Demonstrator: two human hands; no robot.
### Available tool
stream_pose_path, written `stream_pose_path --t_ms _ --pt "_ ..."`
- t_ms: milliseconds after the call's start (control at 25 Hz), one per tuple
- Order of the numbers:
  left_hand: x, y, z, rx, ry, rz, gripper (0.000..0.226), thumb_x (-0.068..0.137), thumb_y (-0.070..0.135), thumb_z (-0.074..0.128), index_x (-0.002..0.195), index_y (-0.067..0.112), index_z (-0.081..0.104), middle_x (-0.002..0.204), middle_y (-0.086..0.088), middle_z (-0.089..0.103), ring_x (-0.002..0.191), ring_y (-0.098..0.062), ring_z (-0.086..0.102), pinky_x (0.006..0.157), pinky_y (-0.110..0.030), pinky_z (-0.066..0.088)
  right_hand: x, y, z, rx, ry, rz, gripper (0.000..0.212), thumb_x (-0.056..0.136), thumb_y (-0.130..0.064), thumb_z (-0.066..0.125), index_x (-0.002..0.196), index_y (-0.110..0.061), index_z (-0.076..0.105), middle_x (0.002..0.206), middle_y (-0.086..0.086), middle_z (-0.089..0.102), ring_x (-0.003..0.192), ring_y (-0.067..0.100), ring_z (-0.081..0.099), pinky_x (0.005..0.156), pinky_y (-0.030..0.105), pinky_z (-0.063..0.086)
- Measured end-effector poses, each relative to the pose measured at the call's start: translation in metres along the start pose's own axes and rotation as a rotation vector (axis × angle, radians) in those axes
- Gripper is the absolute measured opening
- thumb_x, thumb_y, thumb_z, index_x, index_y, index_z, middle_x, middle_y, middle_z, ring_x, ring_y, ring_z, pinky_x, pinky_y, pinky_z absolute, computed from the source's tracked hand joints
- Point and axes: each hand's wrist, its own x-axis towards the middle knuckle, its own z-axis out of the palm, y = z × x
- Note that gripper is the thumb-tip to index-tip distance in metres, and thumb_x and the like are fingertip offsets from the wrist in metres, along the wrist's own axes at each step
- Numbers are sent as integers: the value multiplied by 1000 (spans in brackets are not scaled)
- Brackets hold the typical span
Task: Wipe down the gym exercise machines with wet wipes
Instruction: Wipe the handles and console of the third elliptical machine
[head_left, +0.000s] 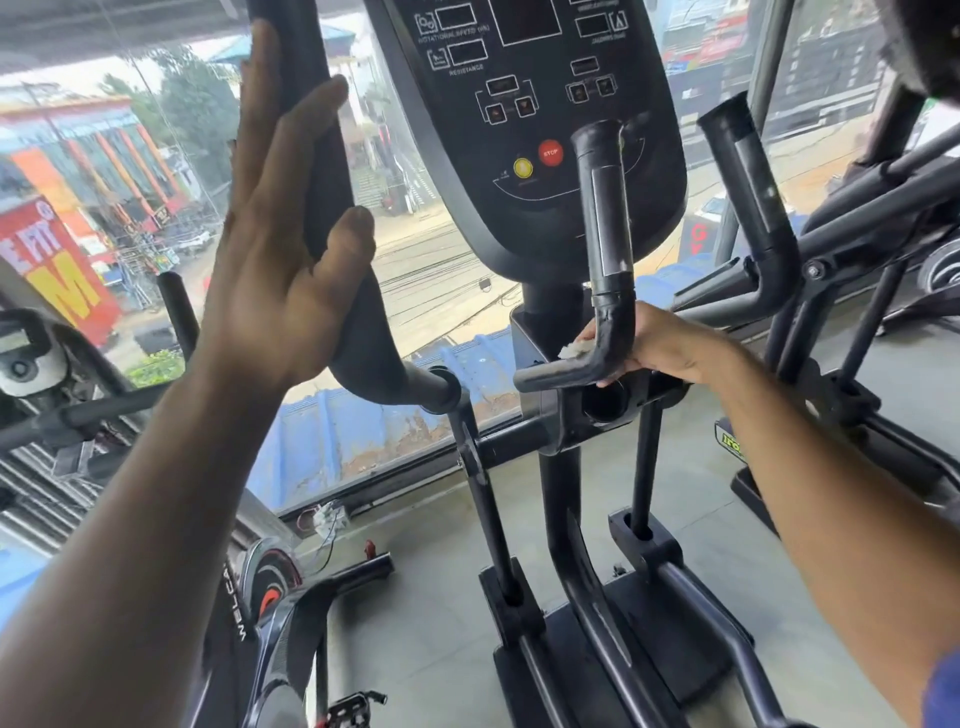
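Observation:
A black elliptical machine fills the middle of the view, its console showing a red stop button. My left hand is flat, fingers straight, resting against the thick left handlebar. My right hand grips the bend of the inner right handle, with a white wet wipe pinched between fingers and bar. Most of the wipe is hidden behind the handle.
Another tall handle stands to the right. An exercise bike sits at lower left, more machines at far right. A glass window runs behind. The machine's pedals and base lie below.

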Motion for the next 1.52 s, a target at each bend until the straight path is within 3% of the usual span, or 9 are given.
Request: stream_pose_path --t_ms 200,440,720,920,1080,1200,1320,1440,1520 --pt "0 4 0 -17 0 -26 63 95 24 45 150 -4 42 167 -35 9 159 -43 9 129 -47 17 56 43 27 6 12 79 30 84 -19 76 110 -3 74 101 13 76 93 27 71 84 40 58" --pt "0 2 0 -7 -4 -34 64 99 30 43 153 -4 40 167 -35 7 159 -44 7 128 -55 18 40 57 38 311 136 112 22 94 -5 69 114 5 68 109 16 75 102 33 73 88 44 61" --pt "0 4 0 8 -2 -45 65 100 37 43 152 -2 41 167 -34 8 159 -43 9 127 -53 20 10 66 108 1082 507 113 18 87 18 58 100 9 68 105 26 73 102 35 73 91 37 60" --pt "0 4 0 22 -10 -48 63 100 32 44 151 -4 41 167 -35 9 159 -44 11 127 -52 21 52 66 136 1205 635 251 19 91 17 54 85 7 69 89 17 73 85 26 73 83 34 62" --pt "-1 4 0 25 -24 -63 64 99 32 44 151 -6 40 165 -35 13 157 -45 18 124 -55 27 75 65 149 1136 698 336 23 97 8 55 80 -4 64 95 10 68 99 24 68 98 34 56" --pt "1 2 -2 33 -47 -58 65 100 32 44 151 -8 39 164 -37 12 157 -46 17 124 -55 26 80 57 156 1239 853 362 22 95 11 56 78 -3 57 84 10 67 80 21 68 98 38 56" --pt "1 6 -3 43 -54 -67 64 101 32 45 152 -6 38 165 -36 10 158 -44 14 126 -52 24 66 76 147 1041 764 291 10 91 13 62 89 4 64 98 20 72 80 23 72 82 35 62" --pt "-1 6 -4 35 -46 -81 65 100 32 45 153 -5 38 167 -36 7 160 -42 8 129 -48 18 52 78 92 379 820 154 18 87 -2 75 104 -2 70 100 8 73 80 15 68 67 17 56" --pt "0 10 -5 1 -52 -87 67 99 35 45 154 -4 38 168 -33 6 161 -39 7 129 -49 17 49 63 54 -84 762 83 10 92 -28 71 95 -19 71 89 -5 71 79 12 65 66 15 46"
